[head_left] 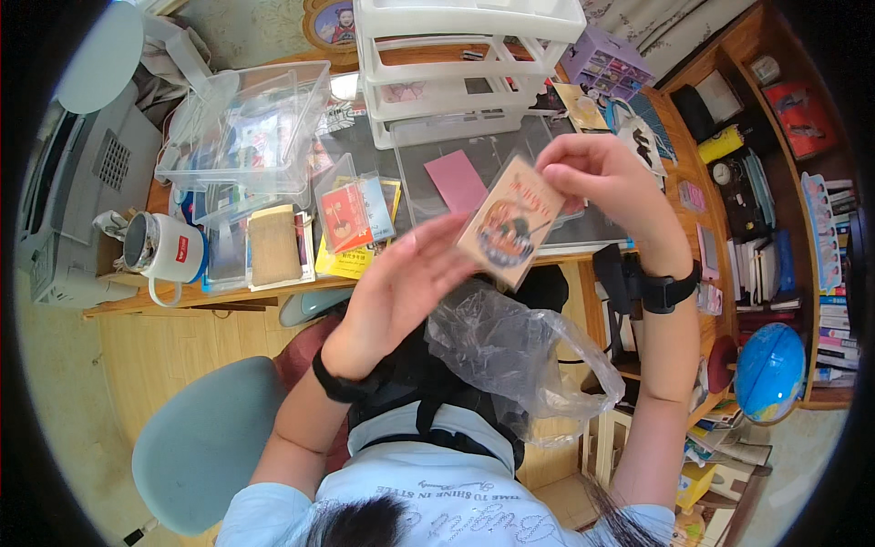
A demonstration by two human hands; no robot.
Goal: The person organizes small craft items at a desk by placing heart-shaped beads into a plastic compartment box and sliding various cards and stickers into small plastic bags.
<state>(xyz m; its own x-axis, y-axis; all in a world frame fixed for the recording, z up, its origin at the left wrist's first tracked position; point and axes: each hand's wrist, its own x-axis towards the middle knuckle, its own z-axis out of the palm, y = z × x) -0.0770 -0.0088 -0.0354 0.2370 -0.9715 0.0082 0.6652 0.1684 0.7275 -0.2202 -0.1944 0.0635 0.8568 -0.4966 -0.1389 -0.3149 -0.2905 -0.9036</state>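
Note:
My right hand pinches the upper right corner of a beige card with a dark round picture printed on it. Its surface looks glossy, and it tilts over the desk's front edge. Beside the card's left edge, my left hand has its fingers stretched out. Some of its fingertips pass close to or behind the card, so I cannot tell if they touch. A crumpled clear plastic bag lies below, on my lap. Beyond the card a pink sheet rests in a clear tray.
A white drawer frame stands at the back. To the left are a clear plastic bin, a white mug, a brown pad and red and blue cards. A grey-green chair is lower left; a globe is at right.

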